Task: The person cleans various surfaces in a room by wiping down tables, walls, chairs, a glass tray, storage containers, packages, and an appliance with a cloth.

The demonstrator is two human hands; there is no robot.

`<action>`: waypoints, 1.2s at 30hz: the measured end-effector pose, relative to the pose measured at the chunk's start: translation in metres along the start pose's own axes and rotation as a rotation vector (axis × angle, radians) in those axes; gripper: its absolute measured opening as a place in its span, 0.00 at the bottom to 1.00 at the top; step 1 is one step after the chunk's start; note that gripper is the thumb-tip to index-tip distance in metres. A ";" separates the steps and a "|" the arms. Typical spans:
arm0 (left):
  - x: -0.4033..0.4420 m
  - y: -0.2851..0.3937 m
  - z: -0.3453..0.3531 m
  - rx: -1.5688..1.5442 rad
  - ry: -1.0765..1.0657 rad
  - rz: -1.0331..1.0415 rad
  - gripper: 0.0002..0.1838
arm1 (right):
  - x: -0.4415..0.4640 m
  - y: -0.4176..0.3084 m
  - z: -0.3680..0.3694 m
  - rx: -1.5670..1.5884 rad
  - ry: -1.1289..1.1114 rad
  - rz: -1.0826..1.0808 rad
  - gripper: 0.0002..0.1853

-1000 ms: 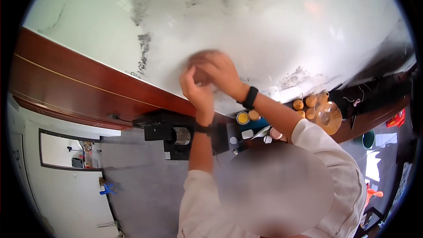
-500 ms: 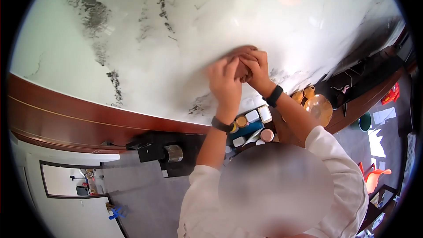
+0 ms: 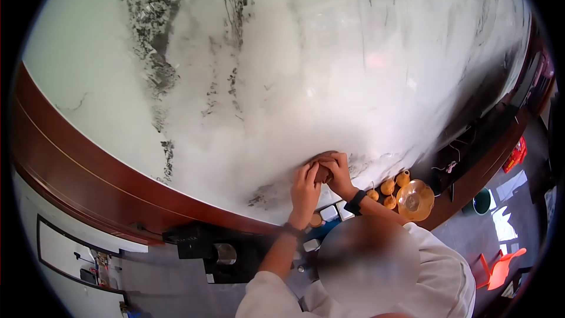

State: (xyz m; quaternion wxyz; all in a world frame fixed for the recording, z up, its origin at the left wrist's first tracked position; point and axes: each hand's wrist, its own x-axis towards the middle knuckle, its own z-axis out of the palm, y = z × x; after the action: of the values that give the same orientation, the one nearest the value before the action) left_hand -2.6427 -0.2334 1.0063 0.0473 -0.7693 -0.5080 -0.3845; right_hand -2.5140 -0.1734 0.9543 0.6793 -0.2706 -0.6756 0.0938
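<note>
My left hand [image 3: 305, 191] and my right hand [image 3: 338, 171] are close together, fingers curled around a bunched brown cloth [image 3: 323, 172]. The cloth lies against the white marble-patterned panel [image 3: 282, 123], near its lower edge. Part of the cloth is hidden behind my fingers. A dark band circles each wrist. Just below my right forearm sit several tan gourds [image 3: 389, 186] and an amber glass bowl [image 3: 415, 199].
White-lidded containers [image 3: 329, 213] stand below my hands, partly hidden by a blurred round shape. Dark reddish wood trim [image 3: 118, 181] borders the panel. Black equipment [image 3: 194, 241] is at lower left. An orange chair [image 3: 499, 268] and a green bin [image 3: 479, 201] stand at right.
The camera has tilted, so the whole scene sits lower in view. Both hands have moved down the panel with the cloth, nearer the gourds and containers.
</note>
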 end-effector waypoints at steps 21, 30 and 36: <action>0.105 0.092 0.051 -0.124 -0.008 0.202 0.30 | 0.058 0.035 -0.112 -0.427 0.229 -0.075 0.28; 0.024 0.035 0.070 -0.112 -0.076 0.110 0.29 | -0.020 0.028 -0.070 -0.341 0.094 0.092 0.25; 0.028 0.014 -0.011 -0.066 0.029 0.051 0.32 | 0.028 -0.008 -0.016 -0.208 0.053 -0.003 0.25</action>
State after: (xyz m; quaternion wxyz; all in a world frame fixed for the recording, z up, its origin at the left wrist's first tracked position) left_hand -2.6318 -0.2238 1.0363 0.0390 -0.7776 -0.4746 -0.4106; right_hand -2.4983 -0.1703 0.9837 0.6653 -0.3409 -0.6640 0.0149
